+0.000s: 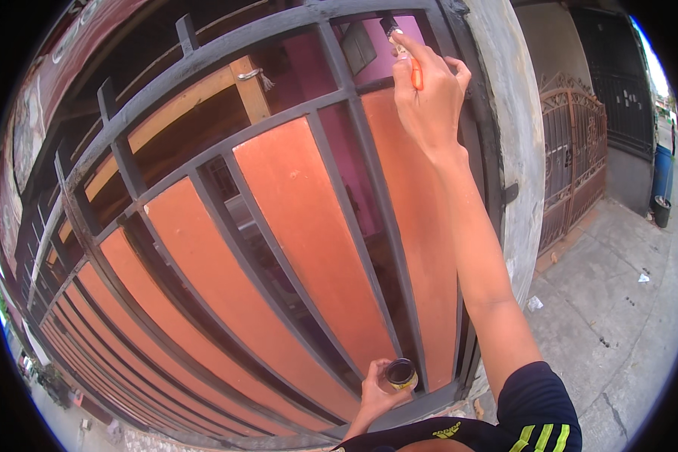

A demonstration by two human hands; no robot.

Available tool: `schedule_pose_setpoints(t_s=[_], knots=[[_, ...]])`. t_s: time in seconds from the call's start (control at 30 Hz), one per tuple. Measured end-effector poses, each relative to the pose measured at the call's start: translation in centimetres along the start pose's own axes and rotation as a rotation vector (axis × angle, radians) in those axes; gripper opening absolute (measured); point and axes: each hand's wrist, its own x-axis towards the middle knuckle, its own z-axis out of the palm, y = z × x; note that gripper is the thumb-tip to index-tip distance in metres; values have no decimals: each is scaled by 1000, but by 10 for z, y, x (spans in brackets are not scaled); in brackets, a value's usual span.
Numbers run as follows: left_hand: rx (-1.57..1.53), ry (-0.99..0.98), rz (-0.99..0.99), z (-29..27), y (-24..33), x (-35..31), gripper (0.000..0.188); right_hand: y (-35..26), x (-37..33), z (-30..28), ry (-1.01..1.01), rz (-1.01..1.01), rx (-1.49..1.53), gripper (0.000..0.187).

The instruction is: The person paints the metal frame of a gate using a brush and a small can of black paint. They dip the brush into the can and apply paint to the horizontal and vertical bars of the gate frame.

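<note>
My right hand (433, 94) is raised high at the gate's upper right, its fingers closed round a paintbrush (416, 74) with an orange handle. The dark bristles reach up to the gate's top rail, though I cannot tell whether they touch it. Low down, near the gate's bottom, my left hand (377, 393) grips a small open can (401, 372) with dark paint inside. In front of me stands a metal gate (331, 98) with dark grey bars and orange panels (297, 181) between them.
A pale wall post (521, 143) borders the gate on the right. Farther right are a brown ornamental gate (572, 151), a blue barrel (662, 173) and concrete pavement (580, 316) with bits of litter. Behind the bars shows a wooden frame (252, 89).
</note>
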Motion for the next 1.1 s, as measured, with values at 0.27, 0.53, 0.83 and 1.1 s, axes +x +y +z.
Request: schedule_pose_setpoints(t_s=[0.27,0.53,0.83,1.1], knots=[[-28,-58,-4,4,-4,5,66,17,10,-10,51,-22,-51,24],[-70,-95,13,8,0,7,66,31,15,-16,-17,-31,-91,22],[-58,-120,42,12,-11,12,67,12,5,-19,-99,-48,-162,22],[-91,-110,12,12,-4,13,67,16,6,-21,-20,-42,-129,24]])
